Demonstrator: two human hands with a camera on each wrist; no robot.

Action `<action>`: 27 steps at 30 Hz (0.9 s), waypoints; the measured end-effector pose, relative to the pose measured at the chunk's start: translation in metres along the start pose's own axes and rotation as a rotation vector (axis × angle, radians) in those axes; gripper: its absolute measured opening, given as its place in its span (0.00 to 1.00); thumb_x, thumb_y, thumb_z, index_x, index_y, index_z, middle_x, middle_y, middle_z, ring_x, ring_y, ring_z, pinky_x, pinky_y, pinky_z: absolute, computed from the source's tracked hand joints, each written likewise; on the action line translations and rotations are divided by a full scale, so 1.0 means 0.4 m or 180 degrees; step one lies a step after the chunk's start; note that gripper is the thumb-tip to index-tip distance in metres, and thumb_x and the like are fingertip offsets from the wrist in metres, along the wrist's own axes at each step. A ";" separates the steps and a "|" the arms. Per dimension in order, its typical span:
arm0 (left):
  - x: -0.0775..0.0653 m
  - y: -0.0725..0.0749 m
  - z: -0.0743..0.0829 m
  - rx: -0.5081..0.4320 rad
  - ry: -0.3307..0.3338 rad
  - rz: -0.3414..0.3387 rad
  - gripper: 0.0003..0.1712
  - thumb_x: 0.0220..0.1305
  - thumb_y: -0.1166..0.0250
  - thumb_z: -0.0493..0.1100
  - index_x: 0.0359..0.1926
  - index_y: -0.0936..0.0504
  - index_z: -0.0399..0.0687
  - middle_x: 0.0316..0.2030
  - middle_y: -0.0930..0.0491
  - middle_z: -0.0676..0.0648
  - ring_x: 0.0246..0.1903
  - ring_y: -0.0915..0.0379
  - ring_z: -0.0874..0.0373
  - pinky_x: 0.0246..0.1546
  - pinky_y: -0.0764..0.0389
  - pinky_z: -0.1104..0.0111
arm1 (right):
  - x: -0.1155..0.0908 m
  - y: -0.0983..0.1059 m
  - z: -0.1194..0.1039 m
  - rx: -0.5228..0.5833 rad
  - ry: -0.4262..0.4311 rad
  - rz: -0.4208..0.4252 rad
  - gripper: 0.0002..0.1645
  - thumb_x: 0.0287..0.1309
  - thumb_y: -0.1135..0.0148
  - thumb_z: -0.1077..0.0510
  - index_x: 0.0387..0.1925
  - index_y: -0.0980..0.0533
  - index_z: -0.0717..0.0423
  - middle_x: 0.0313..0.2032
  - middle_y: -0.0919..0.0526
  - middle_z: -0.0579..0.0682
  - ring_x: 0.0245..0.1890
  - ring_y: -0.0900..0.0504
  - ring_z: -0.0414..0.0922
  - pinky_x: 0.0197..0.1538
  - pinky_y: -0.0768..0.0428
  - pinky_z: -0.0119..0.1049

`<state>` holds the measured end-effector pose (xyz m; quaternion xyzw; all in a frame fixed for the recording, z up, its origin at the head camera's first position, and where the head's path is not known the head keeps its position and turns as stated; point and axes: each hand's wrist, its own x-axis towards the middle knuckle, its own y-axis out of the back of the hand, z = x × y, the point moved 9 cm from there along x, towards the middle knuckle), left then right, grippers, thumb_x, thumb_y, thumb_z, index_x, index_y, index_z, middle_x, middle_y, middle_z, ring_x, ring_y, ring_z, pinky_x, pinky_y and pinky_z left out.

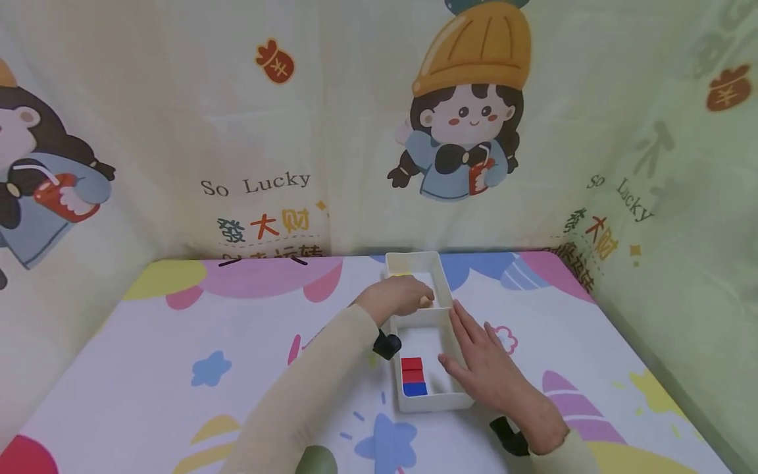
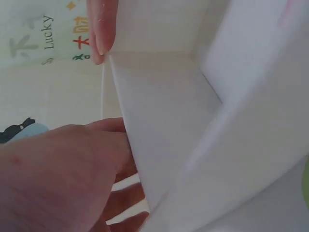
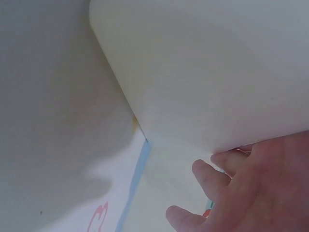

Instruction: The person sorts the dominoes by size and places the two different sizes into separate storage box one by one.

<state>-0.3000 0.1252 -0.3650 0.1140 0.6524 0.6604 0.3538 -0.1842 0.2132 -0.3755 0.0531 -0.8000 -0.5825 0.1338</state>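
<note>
A white two-compartment box [image 1: 435, 403] stands lengthwise on the table. My left hand [image 1: 398, 294] reaches down into its far compartment, fingers bent downward; in the left wrist view the fingers of the left hand [image 2: 63, 179] are partly hidden behind a white wall. I cannot tell whether they hold anything. Just behind the hand a bit of a yellow piece [image 1: 401, 274] shows. My right hand [image 1: 494, 365] lies along the box's right side, its extended fingertips at the rim near the divider. Red blocks [image 1: 412, 370] and a blue block [image 1: 414, 389] lie at the near compartment's left side.
The patterned tablecloth [image 1: 266, 342] spreads around the box. A printed curtain [image 1: 355, 131] hangs behind the table's back edge and along both sides. Black wrist bands [image 1: 387, 344] are on both arms.
</note>
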 end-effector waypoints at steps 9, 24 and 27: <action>-0.058 0.038 -0.001 -0.0198 -0.0481 0.0665 0.23 0.70 0.41 0.37 0.64 0.23 0.57 0.61 0.22 0.51 0.61 0.28 0.54 0.62 0.25 0.64 | 0.004 0.007 0.021 0.0024 -0.0063 -0.0056 0.49 0.66 0.44 0.40 0.77 0.50 0.58 0.79 0.53 0.54 0.76 0.46 0.57 0.72 0.48 0.67; -0.274 0.027 -0.061 -0.0546 -0.0633 0.1947 0.19 0.67 0.39 0.35 0.58 0.19 0.50 0.56 0.20 0.47 0.60 0.26 0.52 0.60 0.23 0.63 | 0.002 -0.005 0.032 0.0079 -0.0205 -0.0229 0.51 0.66 0.44 0.39 0.78 0.53 0.58 0.79 0.56 0.54 0.77 0.49 0.57 0.73 0.51 0.67; -0.313 0.015 -0.078 -0.0565 -0.0511 0.2084 0.20 0.66 0.37 0.35 0.58 0.20 0.50 0.57 0.20 0.47 0.60 0.26 0.52 0.60 0.23 0.62 | -0.001 -0.003 0.035 0.0064 -0.0222 -0.0239 0.51 0.66 0.44 0.39 0.78 0.54 0.58 0.79 0.56 0.54 0.77 0.50 0.57 0.73 0.51 0.66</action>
